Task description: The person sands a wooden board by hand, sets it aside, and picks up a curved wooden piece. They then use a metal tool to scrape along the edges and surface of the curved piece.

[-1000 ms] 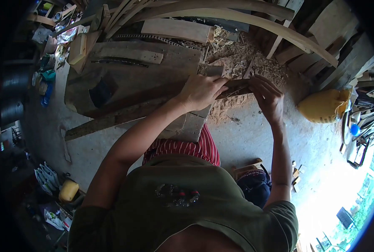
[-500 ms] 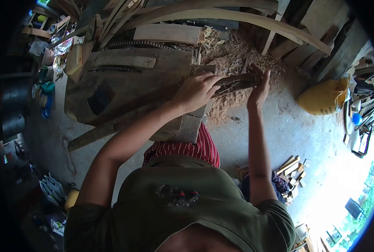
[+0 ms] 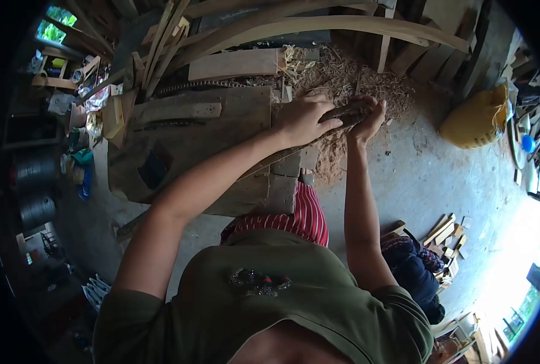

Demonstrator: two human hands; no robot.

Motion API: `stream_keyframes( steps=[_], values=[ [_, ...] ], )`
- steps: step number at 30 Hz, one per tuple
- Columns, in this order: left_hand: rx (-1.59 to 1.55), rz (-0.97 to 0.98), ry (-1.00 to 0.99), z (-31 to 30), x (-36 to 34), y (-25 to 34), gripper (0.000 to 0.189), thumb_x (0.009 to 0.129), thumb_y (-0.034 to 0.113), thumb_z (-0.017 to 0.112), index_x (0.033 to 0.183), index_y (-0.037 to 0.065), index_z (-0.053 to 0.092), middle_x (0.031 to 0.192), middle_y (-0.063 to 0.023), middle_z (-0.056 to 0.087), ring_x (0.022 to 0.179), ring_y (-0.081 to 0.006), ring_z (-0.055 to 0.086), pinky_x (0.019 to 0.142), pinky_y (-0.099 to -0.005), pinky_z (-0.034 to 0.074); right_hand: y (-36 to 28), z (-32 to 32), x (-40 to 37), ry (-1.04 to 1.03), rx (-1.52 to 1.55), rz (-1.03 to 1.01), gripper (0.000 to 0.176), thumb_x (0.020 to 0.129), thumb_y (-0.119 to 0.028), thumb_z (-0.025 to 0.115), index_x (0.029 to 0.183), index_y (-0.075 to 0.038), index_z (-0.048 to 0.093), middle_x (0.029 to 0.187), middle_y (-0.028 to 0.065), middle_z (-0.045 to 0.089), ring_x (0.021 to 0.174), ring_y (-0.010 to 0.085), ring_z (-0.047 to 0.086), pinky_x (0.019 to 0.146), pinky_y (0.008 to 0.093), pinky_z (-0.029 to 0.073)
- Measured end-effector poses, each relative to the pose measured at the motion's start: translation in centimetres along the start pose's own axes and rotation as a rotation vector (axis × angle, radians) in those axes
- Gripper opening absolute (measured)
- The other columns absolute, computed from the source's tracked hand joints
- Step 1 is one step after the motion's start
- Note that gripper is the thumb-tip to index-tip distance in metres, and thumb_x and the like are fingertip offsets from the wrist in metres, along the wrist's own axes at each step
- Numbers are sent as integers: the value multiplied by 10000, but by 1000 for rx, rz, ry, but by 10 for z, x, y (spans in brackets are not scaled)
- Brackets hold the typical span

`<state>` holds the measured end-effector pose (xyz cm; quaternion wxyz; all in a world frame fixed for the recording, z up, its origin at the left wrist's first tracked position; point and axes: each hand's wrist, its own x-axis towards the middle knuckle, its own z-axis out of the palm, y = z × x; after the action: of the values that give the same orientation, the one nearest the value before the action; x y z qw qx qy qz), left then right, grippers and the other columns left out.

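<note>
A dark, rough-edged piece of wood point(image 3: 347, 113) is held out over the right end of the workbench point(image 3: 239, 109). My left hand point(image 3: 306, 119) wraps round it from above, thumb along the near side. At its far right end, my right hand point(image 3: 369, 124) cups it with the fingers curled over. Part of the wood is hidden behind my left hand and forearm, so its full length cannot be told. On the bench lie a pale wooden strip point(image 3: 206, 110) and a thin dark toothed strip point(image 3: 170, 125).
Wood shavings point(image 3: 373, 76) and sawdust heap beyond my hands. Long curved boards point(image 3: 318, 25) span the back. A yellow sack point(image 3: 473, 121) stands on the floor at right, and wood offcuts point(image 3: 446, 233) lie nearer. Dark drums point(image 3: 36, 209) stand at left.
My right hand's fingers, more spread before, now curl over the wood's end. Both hands have drawn closer together, and the wood has turned slightly. The camera view has shifted a little.
</note>
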<state>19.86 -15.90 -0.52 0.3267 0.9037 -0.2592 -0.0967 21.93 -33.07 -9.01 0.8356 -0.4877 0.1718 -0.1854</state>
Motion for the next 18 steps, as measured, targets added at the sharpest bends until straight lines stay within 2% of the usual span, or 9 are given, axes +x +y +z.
stream_keyframes(
  steps=[2, 4, 6, 7, 8, 10, 14, 16, 18],
  values=[
    [280, 53, 117, 0, 1, 8, 446, 882, 420, 668, 1075, 17, 663, 907, -117, 600, 800, -289, 648, 647, -396, 508, 5, -2, 6, 32, -56, -88, 645, 990, -455, 311, 770, 26, 681, 712, 110, 669, 647, 181, 608, 673, 300, 476],
    [329, 113, 182, -8, 3, 12, 365, 897, 331, 657, 1035, -6, 623, 871, -140, 619, 782, -288, 664, 637, -392, 526, 14, -4, 11, 55, -111, -163, 644, 987, -447, 307, 775, 30, 685, 706, 106, 663, 650, 180, 606, 670, 304, 472],
    [17, -186, 141, -34, 12, 17, 336, 896, 271, 655, 1059, -19, 607, 860, -185, 653, 763, -295, 678, 669, -378, 544, 19, -7, 12, -9, -151, -298, 646, 982, -443, 308, 791, 42, 690, 697, 101, 652, 651, 179, 602, 667, 309, 468],
    [10, -81, 225, -49, 15, 12, 318, 902, 233, 644, 1076, -28, 592, 871, -229, 672, 772, -291, 691, 693, -383, 541, 19, -7, 10, -1, -146, -291, 646, 982, -443, 308, 791, 42, 690, 697, 101, 652, 651, 179, 602, 667, 309, 468],
    [-50, 38, 172, -52, 13, 5, 340, 912, 252, 643, 1085, -33, 577, 936, -232, 683, 815, -282, 701, 709, -400, 533, 11, -4, 6, -32, -114, -233, 648, 979, -439, 302, 784, 43, 688, 699, 105, 655, 653, 183, 605, 667, 309, 472],
    [-13, 3, 52, -48, 16, 0, 347, 941, 268, 616, 1100, -34, 550, 901, -192, 678, 784, -247, 684, 703, -405, 522, 6, 5, 5, -82, -71, -178, 649, 977, -435, 296, 777, 44, 687, 701, 109, 657, 654, 186, 608, 668, 310, 476],
    [-188, -59, 123, -44, 13, -10, 389, 977, 334, 576, 1121, -24, 525, 834, -140, 643, 753, -201, 646, 685, -371, 512, 12, 6, 9, -65, -37, -127, 655, 964, -399, 248, 757, 44, 683, 702, 120, 676, 672, 211, 634, 669, 309, 499],
    [-163, -14, 215, -72, 7, 3, 418, 1000, 395, 533, 1082, -15, 514, 770, -103, 585, 719, -168, 601, 667, -345, 495, 17, 0, 16, -86, -191, -213, 658, 959, -402, 239, 782, 46, 687, 688, 125, 674, 665, 220, 641, 675, 306, 509],
    [-71, -110, 251, -121, -2, 16, 450, 1008, 432, 505, 1030, -17, 509, 750, -80, 572, 697, -156, 594, 644, -336, 484, 23, -3, 22, -102, -93, -203, 650, 950, -397, 240, 789, 39, 694, 674, 124, 672, 636, 216, 642, 649, 308, 523]
  ],
)
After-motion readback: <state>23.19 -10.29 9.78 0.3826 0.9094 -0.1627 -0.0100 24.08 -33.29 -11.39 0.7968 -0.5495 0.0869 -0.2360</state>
